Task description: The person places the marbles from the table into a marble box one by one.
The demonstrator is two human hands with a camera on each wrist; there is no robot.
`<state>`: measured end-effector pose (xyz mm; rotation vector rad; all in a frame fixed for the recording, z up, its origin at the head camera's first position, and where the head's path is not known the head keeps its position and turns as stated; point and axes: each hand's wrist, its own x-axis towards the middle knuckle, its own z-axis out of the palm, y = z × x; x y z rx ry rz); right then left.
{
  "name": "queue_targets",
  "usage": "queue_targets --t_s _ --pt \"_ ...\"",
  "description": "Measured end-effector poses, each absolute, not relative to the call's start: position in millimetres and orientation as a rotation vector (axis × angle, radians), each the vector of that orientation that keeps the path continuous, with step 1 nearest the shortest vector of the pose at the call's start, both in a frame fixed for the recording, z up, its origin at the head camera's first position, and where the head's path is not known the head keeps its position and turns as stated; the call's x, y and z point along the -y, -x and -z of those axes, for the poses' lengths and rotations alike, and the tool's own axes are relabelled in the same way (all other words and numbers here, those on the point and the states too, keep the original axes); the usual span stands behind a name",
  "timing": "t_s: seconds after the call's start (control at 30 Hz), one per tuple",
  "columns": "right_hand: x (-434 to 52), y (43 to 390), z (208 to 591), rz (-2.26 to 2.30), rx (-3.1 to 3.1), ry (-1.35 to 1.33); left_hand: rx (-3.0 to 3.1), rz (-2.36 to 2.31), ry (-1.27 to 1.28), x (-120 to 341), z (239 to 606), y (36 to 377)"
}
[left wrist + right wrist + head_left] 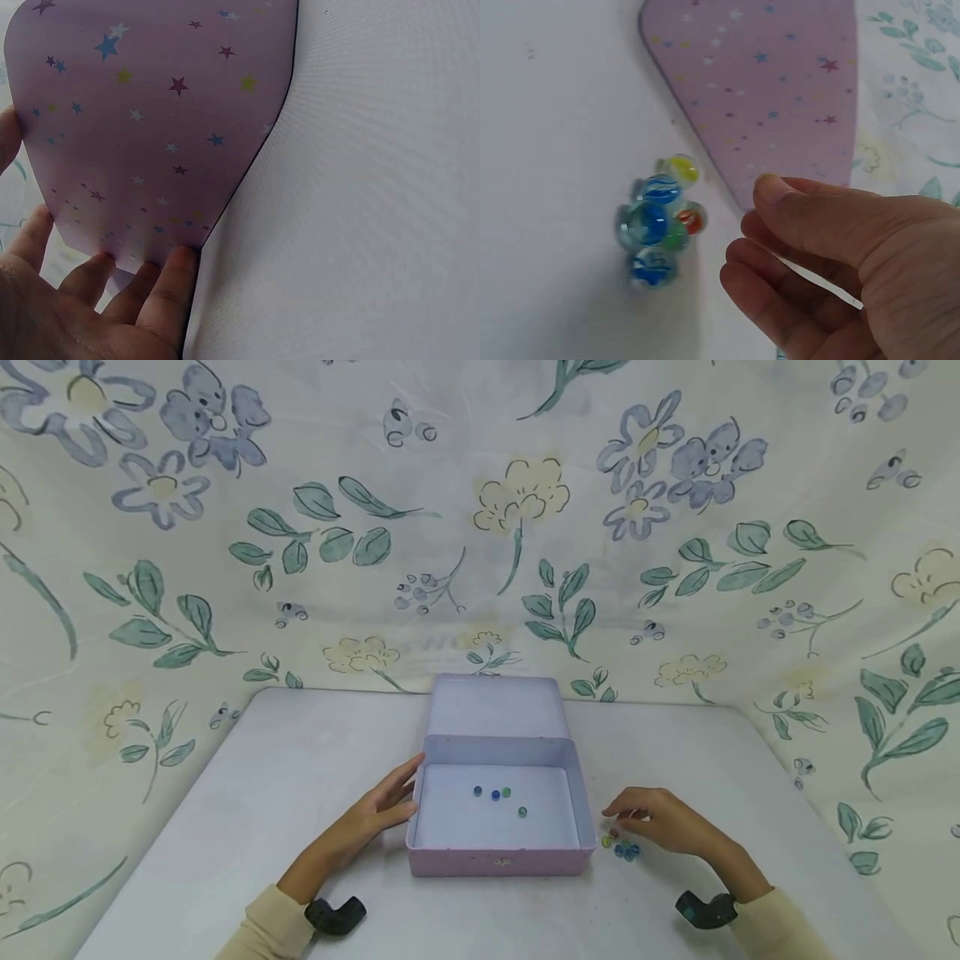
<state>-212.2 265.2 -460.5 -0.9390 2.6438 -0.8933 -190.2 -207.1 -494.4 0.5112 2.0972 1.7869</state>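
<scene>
A pink tin box (501, 862) with a pale inside and small stars on its outer walls stands in the middle of the table, its hinged lid (495, 706) raised at the back. Several glass marbles (496, 795) lie scattered on its floor. My left hand (378, 810) rests against the left wall with fingers spread; in the left wrist view its fingertips (180, 262) touch the star-printed side. Right of the box, my right hand (660, 818) hovers beside a cluster of marbles (649, 225), blue, green, yellow and red. Its fingers are loosely bent, and nothing shows between thumb and forefinger.
A white table (315, 735) carries the box and the loose marbles. Floral cloth (480, 527) hangs behind it and along both sides. Dark curved devices (335, 916) sit at both wrists, by the beige sleeves.
</scene>
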Motion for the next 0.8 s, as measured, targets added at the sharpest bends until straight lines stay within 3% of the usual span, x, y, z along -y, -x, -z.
queue_targets --t_s 0.6,0.8 --pt "-257 205 475 0.766 -2.693 1.141 -2.098 -1.791 -0.487 207 495 191" --pt "-255 205 476 0.76 -2.706 1.092 -2.107 -1.791 -0.501 207 496 191"
